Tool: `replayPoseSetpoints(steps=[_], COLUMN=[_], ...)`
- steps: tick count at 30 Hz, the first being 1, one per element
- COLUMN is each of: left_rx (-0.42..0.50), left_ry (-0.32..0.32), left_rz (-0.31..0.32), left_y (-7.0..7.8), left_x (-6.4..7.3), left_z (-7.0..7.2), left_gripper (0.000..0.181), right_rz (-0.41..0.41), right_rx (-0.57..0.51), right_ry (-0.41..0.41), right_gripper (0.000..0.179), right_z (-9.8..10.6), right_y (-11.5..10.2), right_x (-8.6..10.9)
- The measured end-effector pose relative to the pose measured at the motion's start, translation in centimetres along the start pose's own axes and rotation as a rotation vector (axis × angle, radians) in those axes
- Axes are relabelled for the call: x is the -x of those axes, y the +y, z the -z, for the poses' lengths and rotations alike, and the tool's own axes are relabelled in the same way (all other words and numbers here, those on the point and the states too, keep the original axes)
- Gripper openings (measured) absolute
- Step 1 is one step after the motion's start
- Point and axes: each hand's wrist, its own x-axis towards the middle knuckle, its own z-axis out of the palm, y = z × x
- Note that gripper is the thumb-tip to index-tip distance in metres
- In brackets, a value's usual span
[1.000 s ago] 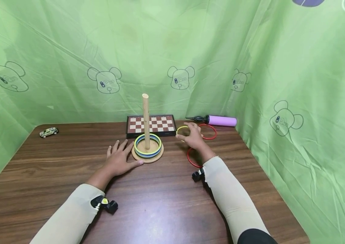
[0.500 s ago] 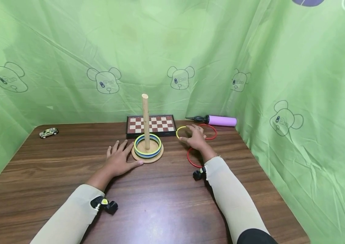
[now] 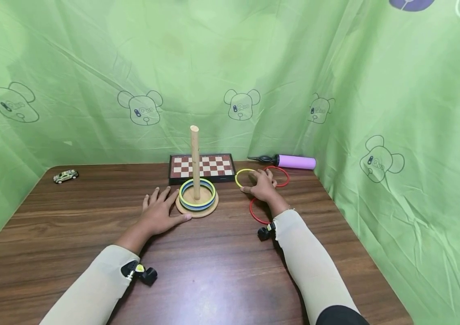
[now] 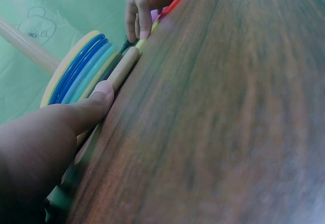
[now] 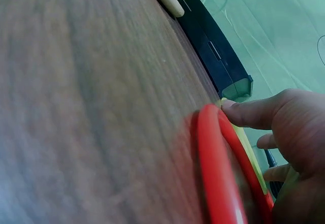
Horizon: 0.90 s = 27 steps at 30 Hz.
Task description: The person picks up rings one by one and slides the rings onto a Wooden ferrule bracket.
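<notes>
A wooden peg (image 3: 195,158) stands upright on a round wooden base (image 3: 213,208), with several yellow and blue rings (image 3: 181,198) stacked around it. My left hand (image 3: 158,215) rests at the base's left side, fingers spread, and its thumb (image 4: 104,93) touches the base's rim. To the right, a yellow ring (image 3: 236,179) lies flat on the table. My right hand (image 3: 265,187) bends over it and holds it, thumb (image 5: 238,113) on the near edge and fingers towards the other side, where the palm hides part of it. Red rings (image 3: 288,177) lie behind and in front (image 5: 218,173).
Behind the peg lies a folding checkered board (image 3: 221,166) against the green curtain (image 3: 189,67). A purple hand pump (image 3: 295,161) sits at the back right. A toy car (image 3: 66,176) stands at the far left of the wooden table (image 3: 197,271).
My right hand has shifted slightly right and towards me over the yellow ring, its thumb moving to the near edge. The ring has barely moved. My left hand has stayed put.
</notes>
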Motion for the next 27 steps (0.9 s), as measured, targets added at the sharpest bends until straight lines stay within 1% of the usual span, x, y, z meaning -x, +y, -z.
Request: replayPoseSetpoints(steps=[4, 9, 12, 16, 19, 27], left_rx=[-0.008, -0.017, -0.02, -0.022, -0.019, -0.018], left_ry=[-0.005, -0.01, -0.012, -0.011, -0.007, -0.009], left_rz=[0.005, 0.008, 0.008, 0.007, 0.006, 0.012], left_y=[0.01, -0.07, -0.1, -0.11, -0.05, -0.06], left_x=[-0.02, -0.04, -0.04, -0.03, -0.02, -0.08], left_z=[0.07, 0.03, -0.01, -0.05, -0.03, -0.1], left_gripper=[0.112, 0.112, 0.112, 0.113, 0.112, 0.111], right_rz=[0.001, -0.016, -0.019, -0.017, -0.024, -0.048], right_rx=[0.007, 0.009, -0.003, -0.005, 0.004, 0.029], right_ry=[-0.002, -0.005, 0.005, 0.011, 0.009, 0.036], right_gripper=[0.075, 0.077, 0.08, 0.08, 0.077, 0.075], right_z=[0.01, 0.11, -0.26, -0.39, -0.08, 0.03], right_y=[0.02, -0.03, 0.61, 0.86, 0.26, -0.09], right_x=[0.06, 0.12, -0.47, -0.57, 0.04, 0.15])
